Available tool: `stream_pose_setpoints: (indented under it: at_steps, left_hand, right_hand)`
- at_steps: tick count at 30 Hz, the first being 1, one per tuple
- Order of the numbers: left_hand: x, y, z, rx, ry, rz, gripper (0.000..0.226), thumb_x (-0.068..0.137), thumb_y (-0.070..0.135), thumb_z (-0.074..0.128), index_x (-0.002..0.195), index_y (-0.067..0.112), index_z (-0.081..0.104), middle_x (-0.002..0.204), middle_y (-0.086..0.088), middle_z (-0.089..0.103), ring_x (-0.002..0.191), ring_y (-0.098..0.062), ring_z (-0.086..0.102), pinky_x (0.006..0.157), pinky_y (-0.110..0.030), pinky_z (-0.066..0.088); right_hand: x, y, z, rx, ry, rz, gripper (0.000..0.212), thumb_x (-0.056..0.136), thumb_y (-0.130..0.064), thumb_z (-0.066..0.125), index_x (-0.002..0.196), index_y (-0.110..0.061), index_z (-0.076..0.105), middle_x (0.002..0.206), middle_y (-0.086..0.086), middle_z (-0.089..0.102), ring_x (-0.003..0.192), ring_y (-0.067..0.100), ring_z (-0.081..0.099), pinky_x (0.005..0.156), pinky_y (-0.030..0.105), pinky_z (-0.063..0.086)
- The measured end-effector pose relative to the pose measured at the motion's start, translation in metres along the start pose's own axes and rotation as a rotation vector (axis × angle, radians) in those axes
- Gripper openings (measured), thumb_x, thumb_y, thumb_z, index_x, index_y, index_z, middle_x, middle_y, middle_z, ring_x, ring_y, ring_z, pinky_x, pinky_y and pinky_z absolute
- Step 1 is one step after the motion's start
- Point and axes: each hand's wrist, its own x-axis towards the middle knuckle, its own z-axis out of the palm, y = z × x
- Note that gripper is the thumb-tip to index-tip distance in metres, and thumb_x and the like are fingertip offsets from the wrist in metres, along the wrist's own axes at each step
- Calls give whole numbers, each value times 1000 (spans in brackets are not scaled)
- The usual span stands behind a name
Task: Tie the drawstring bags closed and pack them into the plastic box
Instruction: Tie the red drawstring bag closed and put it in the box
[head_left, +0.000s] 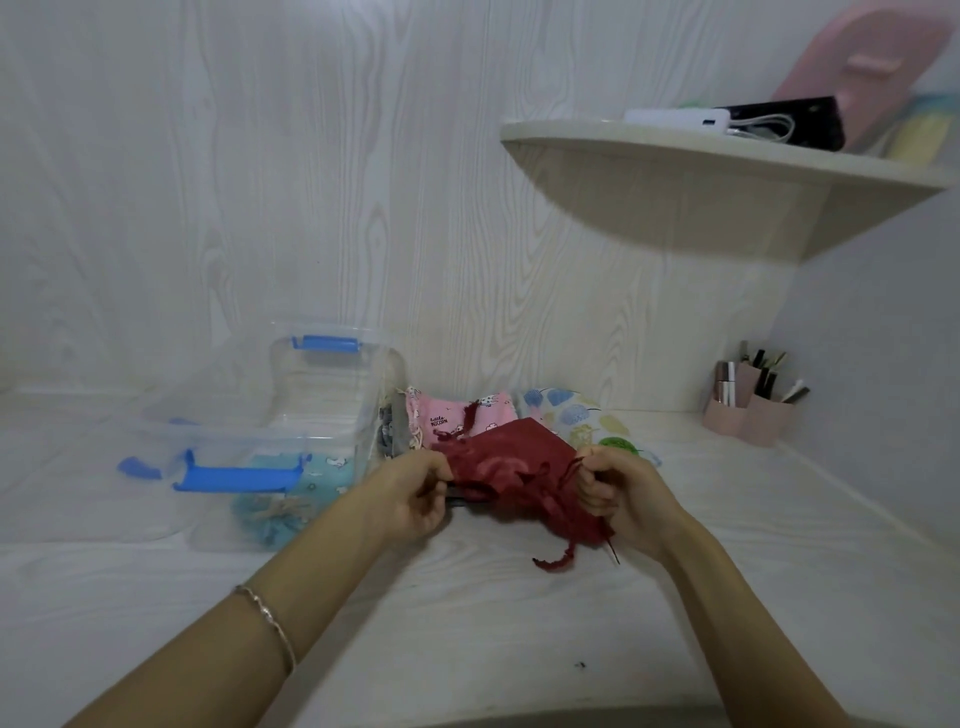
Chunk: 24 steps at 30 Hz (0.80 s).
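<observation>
While my left grip (415, 493) and right grip (618, 499) each pinch an end, the crumpled dark red drawstring bag (511, 475) stretches between them, long axis left to right, above the surface (467, 623). Its cords (558, 558) dangle loose by the right grip; the plastic box (322, 431) lies leftward, nearest my left grip.

Matt dark-red cloth bag (511, 475); clear glossy plastic box (291, 415); pale wood-grain table (467, 623).

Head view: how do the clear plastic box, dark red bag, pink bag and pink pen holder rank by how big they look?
1. clear plastic box
2. dark red drawstring bag, though nearer the camera
3. pink pen holder and pink bag: about alike, the bag partly hidden
</observation>
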Motion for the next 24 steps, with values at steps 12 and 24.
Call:
stream_pose_setpoints:
  at_steps: [12,24]
  left_hand:
    - [-10,-12,2,474,104,328,28,79,27,76,64,14,56,53,0,56,40,-10,47,39,-16,33]
    - [-35,-11,1,645,420,1152,34,101,24,41,85,12,69,78,1,67,75,-11,60,69,-27,46]
  right_hand:
    - [-6,15,-6,6,-12,74,25,62,-26,63,57,-12,42,45,-3,25,41,7,18,38,19,14]
    - [-4,18,-14,35,252,90,40,84,-25,59,51,-17,38,40,-5,23,34,6,17,33,18,14]
